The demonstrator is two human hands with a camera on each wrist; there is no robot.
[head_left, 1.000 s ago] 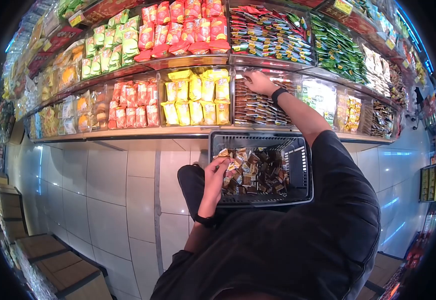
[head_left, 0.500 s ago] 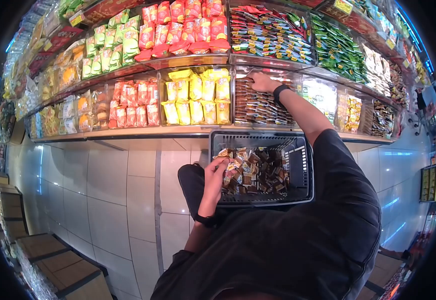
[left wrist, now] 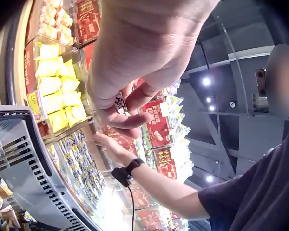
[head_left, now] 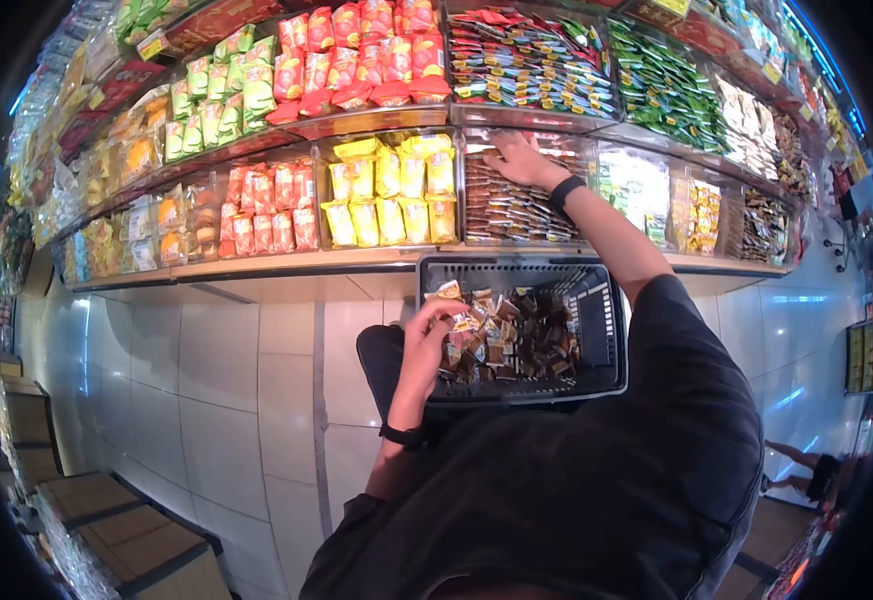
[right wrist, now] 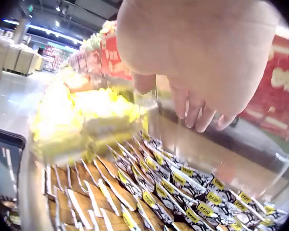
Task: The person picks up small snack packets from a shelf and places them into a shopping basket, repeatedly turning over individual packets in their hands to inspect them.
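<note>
My left hand (head_left: 423, 345) is over the left side of a black shopping basket (head_left: 524, 402). Its fingers and thumb pinch a small black-and-white wrapped packet (left wrist: 119, 102), mostly covered by the hand. Inside the basket lie many loose small packets (head_left: 501, 335) in brown and dark wrappers. My right hand (head_left: 522, 160) reaches over the back of a clear bin (head_left: 463, 200). Tightly stacked rows of small brown snack packets (head_left: 516, 215) fill this bin. In the right wrist view the fingers (right wrist: 205, 119) hang down above the rows near the back wall, holding nothing visible.
Yellow packets (head_left: 388, 185) stand in the bin to the left, and red-orange packs (head_left: 269, 205) farther left. Red packs (head_left: 361, 65) and green packets (head_left: 661, 95) fill the upper tier. The wooden shelf edge (head_left: 286, 265) runs behind the basket. Another person's leg (head_left: 791, 455) shows at right.
My right hand has moved slightly within the bin, its fingers now more spread than half a second ago. The left hand stays over the basket. Someone's leg has appeared at the right edge.
</note>
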